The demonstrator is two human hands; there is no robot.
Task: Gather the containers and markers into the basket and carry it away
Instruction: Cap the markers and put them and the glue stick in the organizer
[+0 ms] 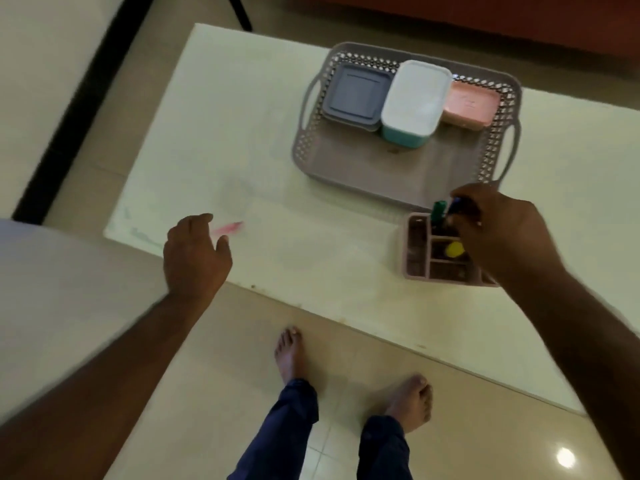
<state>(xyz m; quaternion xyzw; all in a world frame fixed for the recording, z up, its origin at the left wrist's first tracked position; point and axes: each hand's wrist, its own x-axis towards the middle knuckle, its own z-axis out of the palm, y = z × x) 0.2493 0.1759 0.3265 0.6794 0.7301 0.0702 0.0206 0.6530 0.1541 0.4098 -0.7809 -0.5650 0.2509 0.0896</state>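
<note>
A grey lattice basket stands on the white table. In its far half sit a grey-lidded container, a white-lidded teal container and a pink container. A pink divided organizer stands near the table's front edge with a green marker and a yellow-capped marker in it. My right hand hovers over the organizer, fingers closed on a blue marker. My left hand is at the table's front left, beside a blurred pink marker; whether it grips the marker is unclear.
The table's front edge runs diagonally above my bare feet on the tiled floor. A second white surface lies at the left. A dark strip crosses the floor at the far left.
</note>
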